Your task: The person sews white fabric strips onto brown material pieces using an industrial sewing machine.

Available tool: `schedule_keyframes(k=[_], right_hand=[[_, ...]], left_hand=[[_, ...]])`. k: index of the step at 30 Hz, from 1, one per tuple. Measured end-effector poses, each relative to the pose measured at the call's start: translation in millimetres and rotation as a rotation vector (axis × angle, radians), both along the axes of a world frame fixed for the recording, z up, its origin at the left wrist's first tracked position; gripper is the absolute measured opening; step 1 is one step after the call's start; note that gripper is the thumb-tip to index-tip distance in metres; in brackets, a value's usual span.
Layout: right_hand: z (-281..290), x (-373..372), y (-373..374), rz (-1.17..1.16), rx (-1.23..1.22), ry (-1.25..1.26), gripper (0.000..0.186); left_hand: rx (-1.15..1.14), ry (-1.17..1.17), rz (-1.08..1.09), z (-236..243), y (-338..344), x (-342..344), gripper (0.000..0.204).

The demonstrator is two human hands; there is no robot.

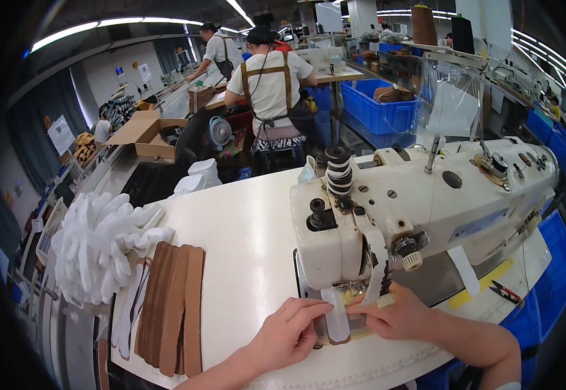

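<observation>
White strip [339, 323] is right under the sewing machine [325, 257], long axis toward the wearer, sandwiched between left hand [287, 330] and right hand [397, 316], about equally close, fingers loosely bent, can't tell if they're pinching it.

No readable text; machine label [480, 225] — too indistinct.

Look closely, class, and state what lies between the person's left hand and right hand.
In the head view, a narrow white strip lies between the left hand and the right hand, in front of the sewing machine.
</observation>
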State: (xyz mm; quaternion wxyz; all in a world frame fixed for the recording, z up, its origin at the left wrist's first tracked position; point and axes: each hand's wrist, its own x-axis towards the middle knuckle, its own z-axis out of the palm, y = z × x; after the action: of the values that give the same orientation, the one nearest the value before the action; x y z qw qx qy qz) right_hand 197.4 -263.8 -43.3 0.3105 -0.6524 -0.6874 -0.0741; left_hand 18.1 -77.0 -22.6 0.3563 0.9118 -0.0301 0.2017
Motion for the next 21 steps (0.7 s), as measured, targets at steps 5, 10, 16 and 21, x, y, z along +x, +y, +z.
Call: schedule_keyframes(k=[5, 10, 16, 21], right_hand=[[-2, 3, -2, 0.023, 0.029, -0.047, 0.032], [1, 3, -4, 0.051, 0.005, -0.023, 0.031], [0, 2, -5, 0.076, -0.031, -0.018, 0.033], [4, 1, -6, 0.094, -0.075, -0.039, 0.035]], left_hand=[[0.23, -0.001, -0.175, -7, 7, 5, 0.044], [0.321, 0.001, -0.194, -9, 1, 1, 0.034], [0.328, -0.034, -0.216, -10, -1, 2, 0.032], [0.364, -0.012, -0.181, -9, -5, -1, 0.03]])
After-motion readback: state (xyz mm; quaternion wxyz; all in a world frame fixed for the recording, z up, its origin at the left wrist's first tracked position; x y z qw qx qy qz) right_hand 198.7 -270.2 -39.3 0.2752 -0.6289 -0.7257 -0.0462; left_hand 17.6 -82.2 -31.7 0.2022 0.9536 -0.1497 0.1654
